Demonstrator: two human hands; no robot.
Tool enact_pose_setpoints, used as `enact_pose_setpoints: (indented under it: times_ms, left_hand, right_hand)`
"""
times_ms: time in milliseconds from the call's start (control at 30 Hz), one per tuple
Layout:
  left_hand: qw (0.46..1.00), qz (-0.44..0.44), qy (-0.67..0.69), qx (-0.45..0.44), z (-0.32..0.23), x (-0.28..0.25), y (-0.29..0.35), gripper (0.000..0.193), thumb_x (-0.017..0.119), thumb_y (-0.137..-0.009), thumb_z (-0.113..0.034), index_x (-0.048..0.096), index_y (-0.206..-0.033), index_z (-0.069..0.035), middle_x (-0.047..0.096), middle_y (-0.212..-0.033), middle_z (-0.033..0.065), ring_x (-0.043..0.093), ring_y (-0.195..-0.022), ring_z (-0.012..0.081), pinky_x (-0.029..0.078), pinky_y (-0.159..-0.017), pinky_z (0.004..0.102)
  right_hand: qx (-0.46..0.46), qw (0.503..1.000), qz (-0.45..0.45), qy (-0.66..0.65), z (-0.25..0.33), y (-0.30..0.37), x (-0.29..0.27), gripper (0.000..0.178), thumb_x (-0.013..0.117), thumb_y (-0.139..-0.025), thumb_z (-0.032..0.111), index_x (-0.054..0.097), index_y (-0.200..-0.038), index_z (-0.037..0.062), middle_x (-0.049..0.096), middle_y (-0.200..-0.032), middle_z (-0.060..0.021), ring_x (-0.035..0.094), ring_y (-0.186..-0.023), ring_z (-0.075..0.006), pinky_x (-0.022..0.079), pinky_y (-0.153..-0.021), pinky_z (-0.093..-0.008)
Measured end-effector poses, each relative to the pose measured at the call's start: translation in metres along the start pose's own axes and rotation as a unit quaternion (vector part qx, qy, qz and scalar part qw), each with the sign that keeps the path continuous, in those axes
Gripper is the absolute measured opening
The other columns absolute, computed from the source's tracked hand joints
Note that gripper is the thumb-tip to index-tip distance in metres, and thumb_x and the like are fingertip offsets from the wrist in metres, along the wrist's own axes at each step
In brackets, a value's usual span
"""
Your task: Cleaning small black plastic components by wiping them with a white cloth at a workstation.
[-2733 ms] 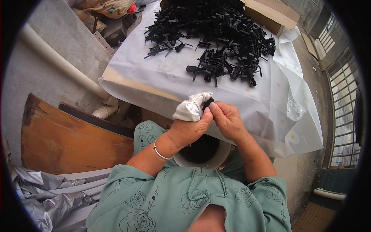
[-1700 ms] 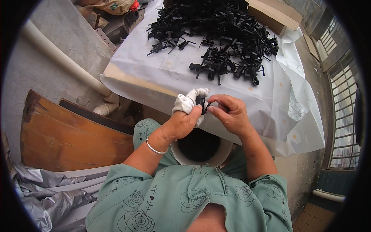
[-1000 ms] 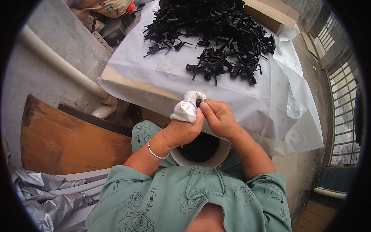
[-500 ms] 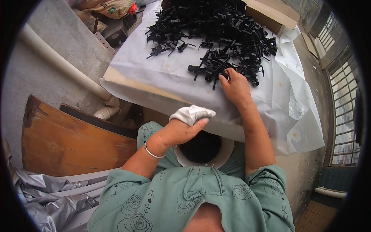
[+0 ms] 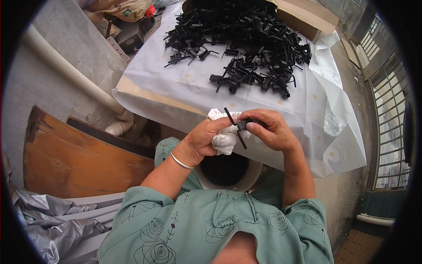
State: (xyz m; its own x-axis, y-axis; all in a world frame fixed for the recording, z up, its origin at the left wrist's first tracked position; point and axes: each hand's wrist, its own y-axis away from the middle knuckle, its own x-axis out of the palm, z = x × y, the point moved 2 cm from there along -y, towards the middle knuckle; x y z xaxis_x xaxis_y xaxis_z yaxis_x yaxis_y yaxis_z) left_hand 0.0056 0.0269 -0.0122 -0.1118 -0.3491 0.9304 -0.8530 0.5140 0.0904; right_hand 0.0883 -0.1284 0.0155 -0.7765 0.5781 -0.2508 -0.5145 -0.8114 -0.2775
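Over my lap, just off the table's near edge, my two hands meet at one small black plastic part with thin arms sticking out. My right hand is closed, pinching its body between thumb and fingers. A bunched white cloth is wrapped in my left hand, whose fingers are closed on it and press against the part. The left fingertips are mostly hidden by the cloth. Farther off, a big heap of similar black parts covers the back of the table.
White plastic sheeting covers the table and hangs over its right side. An open cardboard box stands behind the heap. Between my knees is a white-rimmed bucket with a dark inside. A wooden board leans at the left.
My right hand has drawn back from the heap's near edge, bringing one black part to my left hand. The left hand, with the cloth, has turned and now touches that part.
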Motion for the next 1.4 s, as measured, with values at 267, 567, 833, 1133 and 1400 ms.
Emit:
enact_pose_setpoints:
  times_ms: [267,567,833,1133,1400]
  left_hand:
    - [0.891,-0.156,-0.355,0.237,0.0,0.01,-0.001,0.032,0.055,-0.086,-0.003,0.047,-0.117,-0.005,0.057,-0.095,0.0028,0.054,-0.069,0.0064,0.045,-0.054,0.019]
    - [0.829,-0.178,-0.446,0.287,0.007,0.015,-0.003,0.03,0.052,-0.085,-0.001,0.047,-0.115,-0.001,0.057,-0.097,0.0023,0.052,-0.072,0.0043,0.043,-0.059,0.0169]
    - [0.7,-0.278,-0.586,0.298,0.007,0.014,-0.003,0.028,0.053,-0.083,-0.001,0.05,-0.111,0.003,0.058,-0.094,0.004,0.053,-0.079,0.007,0.046,-0.068,0.0213]
    - [0.505,-0.266,-0.727,0.382,0.006,0.017,0.001,0.029,0.057,-0.078,0.001,0.054,-0.106,0.005,0.06,-0.089,0.0102,0.056,-0.083,0.0124,0.047,-0.075,0.0259]
    - [0.778,-0.203,-0.501,0.319,-0.011,0.01,0.009,0.029,0.055,-0.086,-0.007,0.041,-0.111,-0.002,0.054,-0.088,0.0034,0.048,-0.068,0.0078,0.042,-0.058,0.0204]
  right_hand:
    - [-0.133,0.962,-0.141,0.189,0.021,0.001,0.024,0.021,0.069,-0.072,0.005,0.053,-0.085,0.0029,0.042,-0.061,0.0049,0.033,-0.053,-0.003,0.03,-0.045,-0.0205]
    - [0.019,0.983,-0.178,0.046,0.011,-0.004,0.025,0.015,0.057,-0.086,0.01,0.047,-0.078,0.0031,0.039,-0.062,0.0048,0.033,-0.057,-0.0041,0.032,-0.05,-0.021]
    - [0.009,0.99,-0.092,0.103,-0.001,-0.006,0.025,0.021,0.051,-0.089,0.016,0.052,-0.076,-0.0012,0.05,-0.062,-0.0164,0.043,-0.05,-0.0262,0.039,-0.052,-0.0349]
    - [0.077,0.981,-0.165,0.06,-0.019,-0.007,0.044,0.028,0.049,-0.091,0.015,0.049,-0.068,-0.0003,0.044,-0.057,-0.0008,0.036,-0.055,-0.0087,0.035,-0.05,-0.0265]
    - [0.082,0.992,-0.047,0.08,-0.011,-0.007,0.02,0.01,0.055,-0.084,0.008,0.06,-0.086,-0.0007,0.053,-0.068,-0.0014,0.043,-0.059,-0.0064,0.038,-0.054,-0.0217]
